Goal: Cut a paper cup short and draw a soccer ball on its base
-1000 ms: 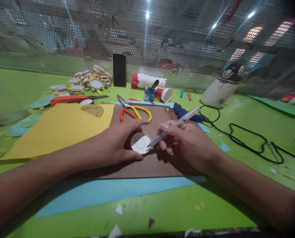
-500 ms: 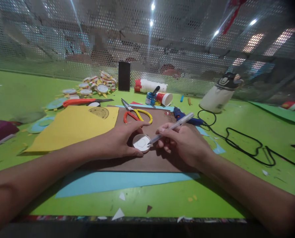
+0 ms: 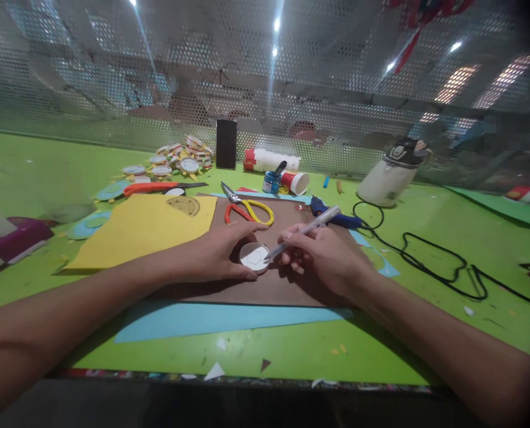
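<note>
A small round white disc (image 3: 255, 257) with a pencilled hexagon lies on a brown paper sheet (image 3: 265, 285). My left hand (image 3: 223, 249) curls round the disc's left side, thumb and forefinger holding it in place. My right hand (image 3: 322, 255) pinches a white pen (image 3: 307, 229), its tip touching the disc's right edge. Under the brown sheet lies a light blue sheet (image 3: 211, 318); a yellow sheet (image 3: 144, 229) lies to the left.
Red and yellow scissors (image 3: 247, 208) lie just beyond my hands, beside a blue glue gun (image 3: 334, 215) with a black cord (image 3: 429, 258). Farther back are paper cups (image 3: 294, 178), a black box (image 3: 226, 144), a pile of finished discs (image 3: 176, 160), an orange knife (image 3: 151, 188) and a white jug (image 3: 390, 175).
The view has pulled back and risen, so the hands look smaller and the table's near edge shows. Both hands keep their hold; the pen tip stays at the disc's right edge.
</note>
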The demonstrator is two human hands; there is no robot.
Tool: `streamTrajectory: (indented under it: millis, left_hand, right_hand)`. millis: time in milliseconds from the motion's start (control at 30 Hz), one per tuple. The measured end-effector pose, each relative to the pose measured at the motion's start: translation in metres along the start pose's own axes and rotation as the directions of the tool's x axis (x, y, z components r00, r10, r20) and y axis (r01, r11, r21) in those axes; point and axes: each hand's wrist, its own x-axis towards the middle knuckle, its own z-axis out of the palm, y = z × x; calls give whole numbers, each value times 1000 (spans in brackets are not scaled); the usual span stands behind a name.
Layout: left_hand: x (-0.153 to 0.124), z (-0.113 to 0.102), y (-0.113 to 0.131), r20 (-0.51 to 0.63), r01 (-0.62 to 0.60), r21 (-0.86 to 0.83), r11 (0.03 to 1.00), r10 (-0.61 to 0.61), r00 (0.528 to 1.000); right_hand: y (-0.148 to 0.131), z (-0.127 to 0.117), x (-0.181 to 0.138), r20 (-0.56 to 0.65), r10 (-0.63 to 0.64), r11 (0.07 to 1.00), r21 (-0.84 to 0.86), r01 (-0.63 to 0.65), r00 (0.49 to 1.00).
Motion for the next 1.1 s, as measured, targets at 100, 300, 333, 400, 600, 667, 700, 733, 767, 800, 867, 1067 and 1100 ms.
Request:
streamTrajectory:
  millis: [100, 300, 333, 400, 600, 667, 700, 733, 767, 800, 867, 1067, 1100]
  left_hand:
    - [0, 0, -1, 0, -8, 6, 1000, 8, 1000]
    - [-1, -1, -1, 16, -7, -2, 1000, 7, 1000]
    - [-1, -1, -1, 14, -7, -1, 1000, 7, 1000]
    - [-1, -1, -1, 8, -7, -2, 1000, 7, 1000]
    - [0, -2, 3, 21, 20, -5, 1000, -20, 1000]
    - [0, -2, 3, 21, 13, 7, 1000, -14, 1000]
    - [0, -2, 2, 20, 9, 9, 1000, -10, 1000]
    - [-1, -2, 1, 21, 7, 11, 1000, -8, 1000]
    - [-1, -2, 1, 22, 8, 11, 1000, -8, 1000]
    - [-1, -2, 1, 23, 10, 10, 1000, -10, 1000]
    - [-1, -2, 0, 26, 14, 9, 1000, -14, 1000]
    - [-2, -2, 1, 19, 14, 3, 1000, -14, 1000]
    - [-2, -2, 1, 15, 15, 4, 1000, -15, 1000]
  right_hand:
    - [0, 0, 0, 10, 3, 1000, -1, -3, 1000]
    - [0, -1, -1, 14, 1, 1000, -23, -1, 1000]
    - [0, -1, 0, 15, 0, 999, -32, 0, 1000]
    - [0, -1, 0, 18, 1, 999, -37, 0, 1000]
    - [1, -2, 0, 16, 10, 999, -50, -10, 1000]
    - [1, -2, 0, 16, 5, 998, -62, -4, 1000]
    - [1, -2, 0, 14, 6, 997, -72, -5, 1000]
    - [1, -2, 0, 11, 9, 997, -83, -8, 1000]
    - [1, -2, 0, 7, 10, 996, -90, -10, 1000]
    - [1, -2, 0, 2, 11, 995, -94, -11, 1000]
    - [0, -2, 0, 2, 6, 995, -95, -6, 1000]
    - [2, -4, 1, 15, 4, 994, -110, -2, 1000]
    - [2, -4, 1, 18, 5, 994, -107, -3, 1000]
